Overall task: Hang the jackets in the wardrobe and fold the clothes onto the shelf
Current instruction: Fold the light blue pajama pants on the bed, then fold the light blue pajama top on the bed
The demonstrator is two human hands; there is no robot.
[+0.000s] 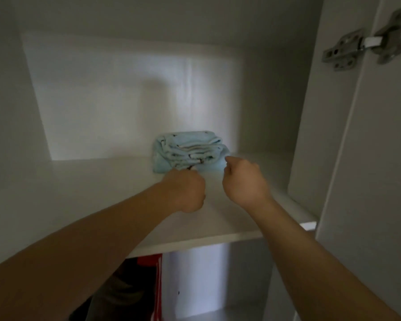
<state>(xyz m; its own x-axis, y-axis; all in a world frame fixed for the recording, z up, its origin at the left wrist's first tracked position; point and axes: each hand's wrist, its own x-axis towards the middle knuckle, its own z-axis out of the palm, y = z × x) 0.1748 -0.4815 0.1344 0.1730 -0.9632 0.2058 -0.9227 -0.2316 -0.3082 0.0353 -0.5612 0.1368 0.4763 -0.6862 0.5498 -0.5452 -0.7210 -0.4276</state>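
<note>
Folded cloth on a white wardrobe shelf
Folded light-blue cloth [190, 150] at shelf [79, 193] centre; left hand [186, 191] pinches its front edge, right hand [244, 181] curled, touching at 3 o'clock; grip unclear.

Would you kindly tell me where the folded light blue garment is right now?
In the head view, the folded light blue garment lies on the upper wardrobe shelf, right of centre near the back wall, just beyond the left hand and right hand.

Head view faces the shelf [107, 193] closely (angled slightly upward).
</note>
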